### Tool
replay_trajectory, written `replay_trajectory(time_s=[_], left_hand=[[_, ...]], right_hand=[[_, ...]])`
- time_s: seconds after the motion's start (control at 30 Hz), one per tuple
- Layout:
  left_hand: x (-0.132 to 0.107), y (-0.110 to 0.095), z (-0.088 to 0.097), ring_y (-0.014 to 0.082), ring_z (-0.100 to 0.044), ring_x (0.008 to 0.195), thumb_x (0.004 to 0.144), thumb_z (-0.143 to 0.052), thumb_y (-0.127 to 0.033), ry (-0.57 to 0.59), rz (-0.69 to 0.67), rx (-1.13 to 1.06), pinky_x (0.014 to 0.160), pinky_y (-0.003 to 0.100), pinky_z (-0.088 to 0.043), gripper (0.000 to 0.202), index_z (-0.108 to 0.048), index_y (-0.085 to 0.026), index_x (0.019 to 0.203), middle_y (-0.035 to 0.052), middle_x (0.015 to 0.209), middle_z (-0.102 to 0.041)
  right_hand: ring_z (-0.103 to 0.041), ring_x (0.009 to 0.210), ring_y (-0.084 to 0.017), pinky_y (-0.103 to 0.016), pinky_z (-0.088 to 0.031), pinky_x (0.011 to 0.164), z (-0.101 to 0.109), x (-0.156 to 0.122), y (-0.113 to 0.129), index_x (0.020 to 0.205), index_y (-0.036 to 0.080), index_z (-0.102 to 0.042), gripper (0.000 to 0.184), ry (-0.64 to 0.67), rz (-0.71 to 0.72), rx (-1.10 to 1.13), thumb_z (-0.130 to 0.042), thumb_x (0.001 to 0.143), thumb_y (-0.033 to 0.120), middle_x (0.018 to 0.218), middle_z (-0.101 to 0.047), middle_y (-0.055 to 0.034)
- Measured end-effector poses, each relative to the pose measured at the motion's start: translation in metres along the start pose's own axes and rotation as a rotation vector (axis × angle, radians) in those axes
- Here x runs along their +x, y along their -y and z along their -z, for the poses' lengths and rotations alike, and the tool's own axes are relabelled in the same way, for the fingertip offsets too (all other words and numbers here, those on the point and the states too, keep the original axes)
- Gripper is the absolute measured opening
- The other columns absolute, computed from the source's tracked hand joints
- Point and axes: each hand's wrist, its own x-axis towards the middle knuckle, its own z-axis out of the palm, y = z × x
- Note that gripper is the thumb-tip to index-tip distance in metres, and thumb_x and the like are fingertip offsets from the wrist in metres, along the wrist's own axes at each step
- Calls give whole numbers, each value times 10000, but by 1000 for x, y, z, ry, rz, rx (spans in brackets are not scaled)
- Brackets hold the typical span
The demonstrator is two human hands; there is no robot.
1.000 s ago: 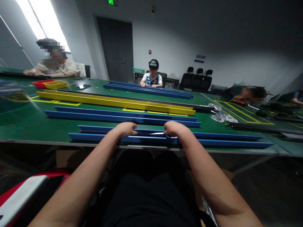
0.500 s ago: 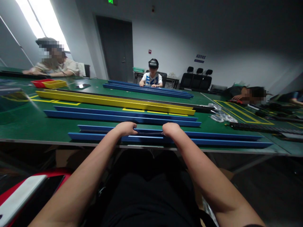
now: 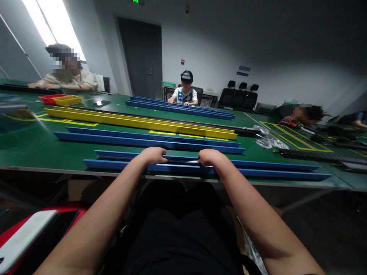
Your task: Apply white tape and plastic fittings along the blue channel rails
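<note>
My left hand and my right hand reach down into the nearest blue channel, which has a back rail and a front rail. Both have their fingers curled and thumbs turned inward, with a gap between them. Across that gap runs a thin strip, dark on the left and whitish near my right hand. The fingertips are mostly hidden behind the hands, so what each one grips is unclear. A second pair of blue rails lies just beyond.
Farther back on the green table lie long yellow rails, clear plastic bags, red and yellow trays and a phone. Co-workers sit around the table. A white phone-like object lies at lower left.
My right hand has shifted slightly right, widening the gap between my hands. The strip there was dark before and now shows a whitish part. My left hand has hardly moved.
</note>
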Motion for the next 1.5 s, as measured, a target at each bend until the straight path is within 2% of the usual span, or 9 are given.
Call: replay_trajectory(time_s=[0.27,0.5,0.67,0.83,1.07,1.2,1.3,1.4,1.5], left_hand=[[2,2,-1,219,-633,722,732,-558,-548,5,-18,-11,598,283,-403,347,-685,-280,913,30,795,-713],[4,-2,3,204,-627,721,719,-575,-493,24,-41,-49,596,277,-401,336,-690,-259,931,32,825,-718],[5,-13,6,210,-645,783,722,-587,-451,7,-70,-49,641,276,-433,341,-700,-259,979,41,901,-733],[10,-32,5,223,-654,844,735,-594,-472,0,-108,-46,663,280,-447,360,-692,-266,1015,50,973,-735],[25,-51,1,216,-658,847,736,-609,-452,28,-130,-56,672,273,-461,360,-689,-279,1041,45,977,-737],[30,-61,2,214,-659,851,732,-613,-448,33,-159,-62,670,270,-461,347,-692,-276,1022,40,973,-739],[30,-67,2,217,-658,847,731,-613,-460,27,-169,-65,660,272,-457,352,-686,-280,1024,38,965,-738],[28,-69,1,219,-656,833,746,-600,-471,18,-166,-68,658,278,-454,340,-682,-283,1017,40,949,-734],[27,-68,1,221,-659,847,754,-604,-471,12,-157,-74,666,278,-457,340,-680,-281,1025,45,963,-732]], right_hand=[[-682,1025,-315,-383,-547,820,-14,7,20,1078,154,-752,352,-59,-121,-25,-659,738,174,1123,-712,-190],[-693,1005,-302,-377,-555,822,-17,6,22,1055,156,-761,346,-83,-122,-18,-653,726,154,1092,-724,-188],[-689,1008,-307,-380,-550,813,-19,4,23,1066,148,-754,337,-111,-124,-16,-625,754,152,1099,-719,-195],[-687,1003,-299,-368,-531,816,-21,-1,16,1051,144,-748,289,-123,-89,-3,-588,820,212,1095,-718,-194],[-660,1012,-253,-311,-482,784,-17,-13,3,1228,241,-611,383,-228,-9,63,-551,894,420,1150,-702,-105],[-653,906,-233,-278,-430,683,-9,-22,5,1204,215,-561,370,-327,6,84,-561,889,410,1071,-706,-97],[-632,849,-193,-246,-380,632,-1,-28,2,1152,224,-571,334,-321,92,114,-602,871,402,1032,-705,-63],[-619,854,-160,-223,-358,632,4,-30,-2,1119,247,-602,308,-310,155,119,-661,839,360,1035,-701,-29],[-624,891,-159,-219,-371,669,4,-29,-4,1105,268,-646,250,-339,132,84,-631,865,335,1051,-704,-24]])
